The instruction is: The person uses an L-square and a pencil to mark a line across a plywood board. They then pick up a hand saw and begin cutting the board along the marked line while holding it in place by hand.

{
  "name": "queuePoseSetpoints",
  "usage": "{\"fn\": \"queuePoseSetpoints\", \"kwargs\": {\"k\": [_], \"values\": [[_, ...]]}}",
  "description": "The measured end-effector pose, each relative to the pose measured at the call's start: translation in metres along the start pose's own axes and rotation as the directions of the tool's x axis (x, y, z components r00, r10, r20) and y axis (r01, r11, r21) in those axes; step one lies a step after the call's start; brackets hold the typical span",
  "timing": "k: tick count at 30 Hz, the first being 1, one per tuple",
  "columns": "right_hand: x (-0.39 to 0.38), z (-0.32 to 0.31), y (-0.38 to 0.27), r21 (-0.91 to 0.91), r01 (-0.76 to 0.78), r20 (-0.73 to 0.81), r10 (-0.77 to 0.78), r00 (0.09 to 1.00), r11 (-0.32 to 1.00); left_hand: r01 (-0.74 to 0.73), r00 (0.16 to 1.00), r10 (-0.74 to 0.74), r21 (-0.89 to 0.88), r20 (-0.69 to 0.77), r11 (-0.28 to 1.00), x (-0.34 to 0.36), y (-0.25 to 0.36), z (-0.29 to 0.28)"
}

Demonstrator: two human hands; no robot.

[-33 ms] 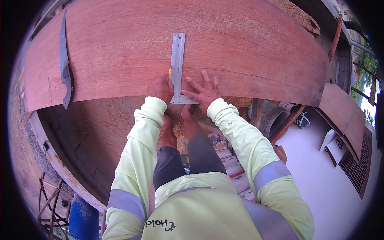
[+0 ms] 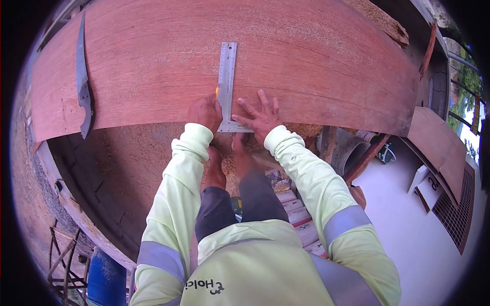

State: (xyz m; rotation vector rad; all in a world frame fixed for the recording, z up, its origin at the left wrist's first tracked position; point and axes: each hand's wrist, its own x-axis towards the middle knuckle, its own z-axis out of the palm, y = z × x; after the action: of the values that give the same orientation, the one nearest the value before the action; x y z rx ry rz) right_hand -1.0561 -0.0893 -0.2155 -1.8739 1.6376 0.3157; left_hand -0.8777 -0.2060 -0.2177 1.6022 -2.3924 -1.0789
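Observation:
A metal try square lies on a reddish plywood sheet, its short arm along the near edge. My left hand is closed around a small yellow tool, held against the square's left edge; what kind of tool is hidden by my fingers. My right hand has its fingers spread, pressing on the short arm of the square and the plywood to its right. A hand saw with a dark handle lies on the sheet at the left.
Sawdust lies below the sheet around my bare feet. A concrete pipe, leaning boards and a wire mesh are at the right, stacked packages below. A blue barrel and metal frame stand at lower left.

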Motion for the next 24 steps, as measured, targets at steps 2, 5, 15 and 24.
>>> {"fn": "queuePoseSetpoints", "kwargs": {"k": [2, 5, 15, 24], "values": [[0.000, 0.000, -0.001, 0.009, 0.004, -0.031, -0.003, 1.000, 1.000, 0.014, 1.000, -0.014, -0.006, -0.002, 1.000, 0.001, 0.000, -0.001], [0.001, -0.002, -0.001, -0.052, 0.002, 0.019, -0.001, 1.000, 0.999, 0.026, 1.000, -0.026, -0.013, 0.000, 1.000, 0.003, 0.001, -0.003], [0.001, -0.005, -0.002, -0.031, -0.013, 0.035, 0.014, 0.999, 0.999, 0.037, 0.998, -0.032, -0.067, 0.061, 0.997, 0.011, 0.000, -0.015], [0.004, -0.004, -0.009, -0.044, 0.002, 0.004, -0.001, 1.000, 0.999, 0.084, 0.874, -0.209, 0.287, 0.439, 0.954, -0.107, -0.028, 0.002]]}}
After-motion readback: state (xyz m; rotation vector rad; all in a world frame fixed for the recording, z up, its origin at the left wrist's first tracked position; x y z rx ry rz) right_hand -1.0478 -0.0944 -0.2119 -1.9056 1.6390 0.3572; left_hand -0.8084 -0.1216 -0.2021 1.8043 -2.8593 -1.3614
